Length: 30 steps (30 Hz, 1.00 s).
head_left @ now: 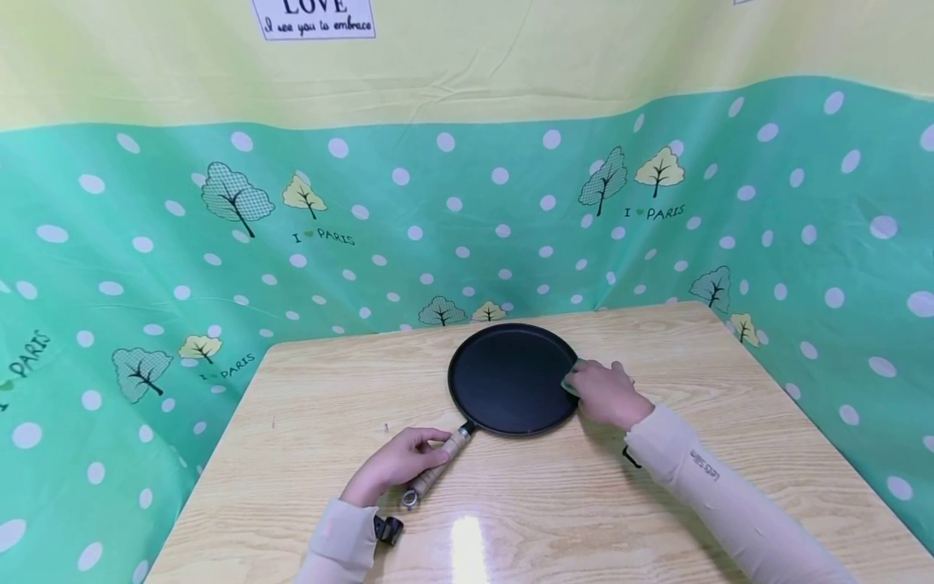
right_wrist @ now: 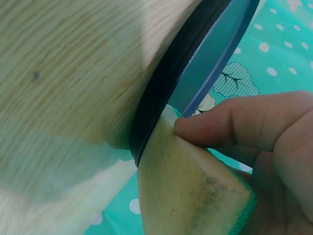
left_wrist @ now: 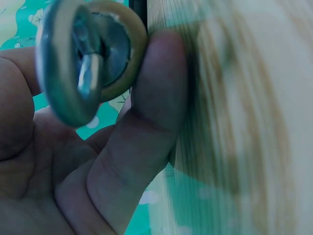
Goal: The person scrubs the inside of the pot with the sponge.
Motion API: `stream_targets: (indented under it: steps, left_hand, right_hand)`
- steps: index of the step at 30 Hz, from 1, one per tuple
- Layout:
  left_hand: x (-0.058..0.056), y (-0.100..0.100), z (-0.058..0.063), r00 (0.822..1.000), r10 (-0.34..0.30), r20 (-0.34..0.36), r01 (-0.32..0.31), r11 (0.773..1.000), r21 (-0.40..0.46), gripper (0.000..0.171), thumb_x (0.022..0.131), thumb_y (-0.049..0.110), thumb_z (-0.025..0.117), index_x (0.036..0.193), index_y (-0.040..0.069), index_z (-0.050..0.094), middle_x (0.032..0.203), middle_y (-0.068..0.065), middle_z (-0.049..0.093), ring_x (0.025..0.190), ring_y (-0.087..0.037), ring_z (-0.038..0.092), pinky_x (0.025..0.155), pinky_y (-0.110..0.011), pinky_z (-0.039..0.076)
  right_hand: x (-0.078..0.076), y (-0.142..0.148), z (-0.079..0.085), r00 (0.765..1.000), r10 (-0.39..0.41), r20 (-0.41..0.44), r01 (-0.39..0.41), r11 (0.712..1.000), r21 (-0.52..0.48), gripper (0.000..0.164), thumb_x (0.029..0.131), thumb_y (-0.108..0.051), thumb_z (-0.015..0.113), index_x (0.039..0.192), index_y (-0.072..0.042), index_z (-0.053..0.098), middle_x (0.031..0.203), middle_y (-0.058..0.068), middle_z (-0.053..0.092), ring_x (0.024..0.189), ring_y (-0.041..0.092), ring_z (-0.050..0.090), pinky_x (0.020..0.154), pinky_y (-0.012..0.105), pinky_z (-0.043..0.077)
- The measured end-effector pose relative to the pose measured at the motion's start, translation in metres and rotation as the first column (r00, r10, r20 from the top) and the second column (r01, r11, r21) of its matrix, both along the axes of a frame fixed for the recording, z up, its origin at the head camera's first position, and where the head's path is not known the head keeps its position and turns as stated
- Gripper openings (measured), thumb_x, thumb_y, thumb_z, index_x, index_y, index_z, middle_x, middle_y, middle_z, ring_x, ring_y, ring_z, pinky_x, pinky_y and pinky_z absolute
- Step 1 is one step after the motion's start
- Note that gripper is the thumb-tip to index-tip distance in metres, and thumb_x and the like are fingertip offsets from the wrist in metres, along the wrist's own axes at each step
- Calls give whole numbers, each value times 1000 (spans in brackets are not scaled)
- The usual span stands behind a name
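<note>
A round, flat black pan lies on the wooden table, its handle slanting toward the person's left. My left hand grips that handle between thumb and fingers. In the left wrist view, a metal hanging ring on the handle's end sits between the fingers. At the pan's right edge, my right hand pinches a sponge. The sponge is yellowish with a green scouring side, and it touches the pan's rim. Most of the green side is hidden in the right wrist view.
The light wooden table reaches back to a green and yellow curtain with white dots and printed trees. More of the curtain runs along both sides. A bright reflection shows on the table's near part.
</note>
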<state>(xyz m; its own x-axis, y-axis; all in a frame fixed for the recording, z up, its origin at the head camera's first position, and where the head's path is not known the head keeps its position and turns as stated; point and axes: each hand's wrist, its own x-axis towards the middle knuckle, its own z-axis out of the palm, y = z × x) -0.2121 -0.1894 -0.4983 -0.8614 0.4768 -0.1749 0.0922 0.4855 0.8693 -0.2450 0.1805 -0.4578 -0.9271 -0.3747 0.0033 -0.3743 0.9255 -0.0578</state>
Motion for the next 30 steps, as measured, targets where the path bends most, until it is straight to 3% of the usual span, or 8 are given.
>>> stream_targets:
  steps: [12,19,30]
  left_hand:
    - [-1,0,-2,1000,-4,-1,4,1000,-1,40,102,12,69,137,-6,65,85,-5,58,75,-17,52,65,-28,43]
    - [0,1,-4,1000,-2,-3,3,1000,11,40,102,12,69,137,-7,65,85,-6,57,74,-19,51,64,-28,42]
    - [0,-1,-1,1000,-7,-9,7,1000,-3,40,102,12,70,137,-7,66,84,-6,58,76,-18,52,65,-28,44]
  right_hand:
    - [4,-1,2,1000,13,13,-13,1000,2,37,85,7,72,120,-5,77,120,15,71,116,39,65,92,72,45]
    - [7,-4,6,999,17,50,-17,1000,-1,39,85,8,72,122,-5,76,121,15,70,116,38,65,92,71,44]
    - [10,-2,9,996,55,74,-53,998,-28,38,85,6,73,120,-6,77,120,13,71,115,37,66,96,78,41]
